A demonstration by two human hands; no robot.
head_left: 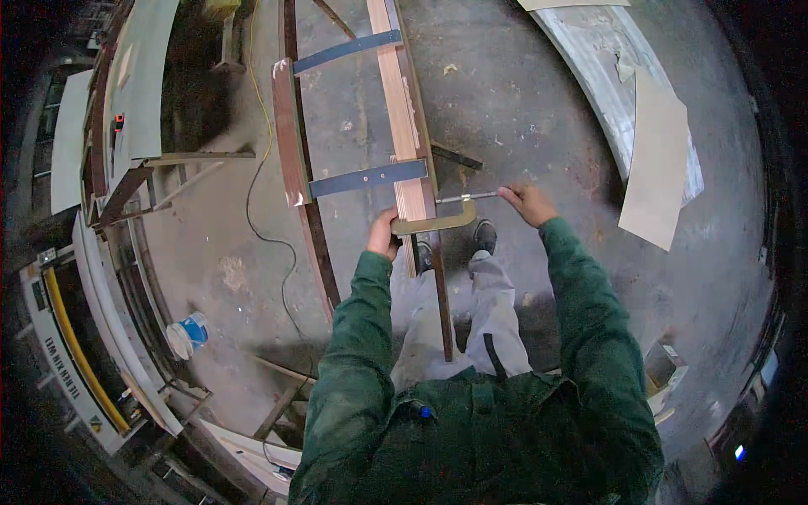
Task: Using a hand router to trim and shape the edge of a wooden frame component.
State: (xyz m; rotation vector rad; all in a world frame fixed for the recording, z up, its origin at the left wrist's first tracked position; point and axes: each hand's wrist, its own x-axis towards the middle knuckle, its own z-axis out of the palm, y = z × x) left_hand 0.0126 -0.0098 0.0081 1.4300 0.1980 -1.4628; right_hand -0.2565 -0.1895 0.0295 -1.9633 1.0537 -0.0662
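A yellowish metal G-clamp (pixel 438 225) sits across the near end of a long strip of light layered wood (pixel 407 194) and the dark rail beside it. My left hand (pixel 384 233) is closed round the clamp's left end, next to the wood's edge; part of the fingers is hidden. My right hand (pixel 528 204) grips the outer end of the clamp's screw (pixel 471 197), to the right of the rail. Just beyond the clamp, a dark blue-grey crossbar (pixel 368 178) spans from the wood strip to a reddish-brown block (pixel 289 135) on the left rail. A second crossbar (pixel 347 52) lies farther off.
A dark cable (pixel 290 252) runs over the floor at left, near a blue and white bucket (pixel 187 335). Workbenches with pale panels (pixel 145 76) stand along the left. At far right a beige sheet (pixel 655 156) leans over a long silvery-white panel (pixel 581 50).
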